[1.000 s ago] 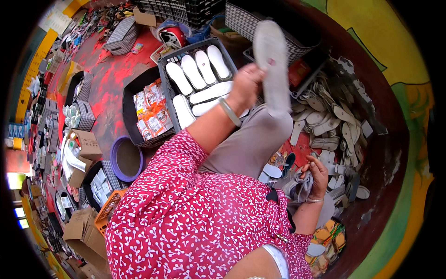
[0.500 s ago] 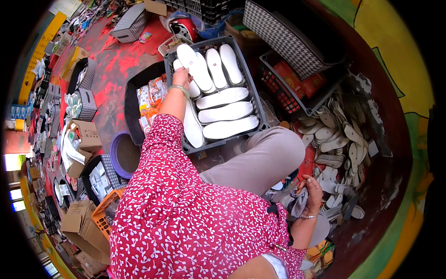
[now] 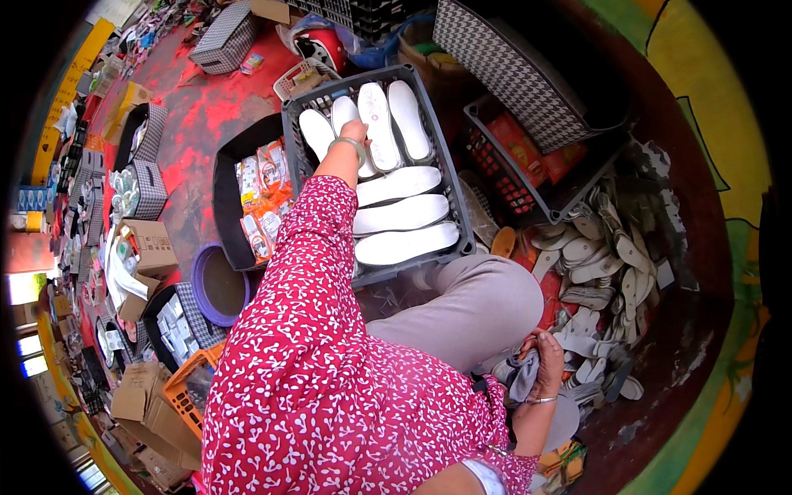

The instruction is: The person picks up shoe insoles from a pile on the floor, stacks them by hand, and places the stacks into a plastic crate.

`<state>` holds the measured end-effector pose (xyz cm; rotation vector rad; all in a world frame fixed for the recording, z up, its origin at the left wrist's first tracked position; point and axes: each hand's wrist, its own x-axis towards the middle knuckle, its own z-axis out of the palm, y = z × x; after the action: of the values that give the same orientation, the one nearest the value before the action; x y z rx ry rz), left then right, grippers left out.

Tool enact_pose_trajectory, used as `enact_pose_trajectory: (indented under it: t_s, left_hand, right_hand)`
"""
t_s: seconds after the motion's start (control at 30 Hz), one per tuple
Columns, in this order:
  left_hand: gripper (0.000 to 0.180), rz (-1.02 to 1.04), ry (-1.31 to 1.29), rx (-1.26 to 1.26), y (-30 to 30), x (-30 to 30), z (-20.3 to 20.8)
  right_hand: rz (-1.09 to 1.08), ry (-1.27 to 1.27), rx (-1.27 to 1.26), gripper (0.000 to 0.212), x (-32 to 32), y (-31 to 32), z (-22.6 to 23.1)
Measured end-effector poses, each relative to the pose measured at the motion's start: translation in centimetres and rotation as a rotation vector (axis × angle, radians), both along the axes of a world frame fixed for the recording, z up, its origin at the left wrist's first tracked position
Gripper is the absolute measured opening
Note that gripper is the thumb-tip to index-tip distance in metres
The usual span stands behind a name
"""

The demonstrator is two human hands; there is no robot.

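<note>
My left hand [image 3: 355, 134] is in a dark grey plastic crate [image 3: 467, 198], its fingers closed at the left edge of a white insole [image 3: 377, 111] with a small round mark. Other white insoles [image 3: 401, 216] lie in the same crate, some lengthwise at the far end and several crosswise nearer me. By my right knee, my right hand [image 3: 546, 360] is closed on a crumpled grey cloth [image 3: 524, 377]. Part of the cloth is hidden behind the fingers.
Orange-and-white packets [image 3: 262, 194] fill a black bin left of the crate. A pile of loose insoles [image 3: 606, 256] lies at the right by the wall. Behind it stands a black crate [image 3: 507, 177] under a houndstooth box [image 3: 516, 70]. A purple tub [image 3: 216, 285] sits at the left.
My left hand has moved right and slightly toward me, carrying the marked insole from the crate's left side into line with the lengthwise insoles. My right hand keeps the cloth, shifted slightly.
</note>
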<state>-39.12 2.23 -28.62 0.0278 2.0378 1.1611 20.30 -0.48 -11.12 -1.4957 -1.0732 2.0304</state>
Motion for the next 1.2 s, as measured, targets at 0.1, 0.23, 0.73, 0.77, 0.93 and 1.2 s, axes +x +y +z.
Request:
enact_pose_trajectory:
  t_s: [0.1,0.23,0.73,0.77,0.93,1.2]
  left_hand:
    - [0.018,-0.038,0.006,-0.065,0.1,-0.2,-0.5]
    - [0.019,0.035,-0.028,-0.094,0.6,-0.7,-1.9]
    - [0.032,-0.178,0.7,-0.36,0.7,0.9,-1.2]
    - [0.034,-0.195,0.762,-0.354,0.8,1.6,0.0]
    - [0.064,-0.612,0.953,-0.237,-0.1,2.4,1.5]
    - [0.066,-0.888,0.879,-0.431,2.2,1.7,0.4]
  right_hand:
    - [0.001,-0.008,-0.014,0.032,-0.2,0.1,-0.1]
    - [-0.005,-0.028,-0.013,0.033,-0.7,0.1,0.2]
    - [-0.029,-0.03,-0.027,0.032,-0.7,-0.2,0.3]
    - [-0.035,-0.034,-0.029,0.032,-0.7,-0.4,0.2]
    - [-0.009,-0.057,-0.043,0.031,-0.6,-0.1,0.0]
    - [-0.016,-0.043,-0.071,0.028,-1.0,0.1,-0.4]
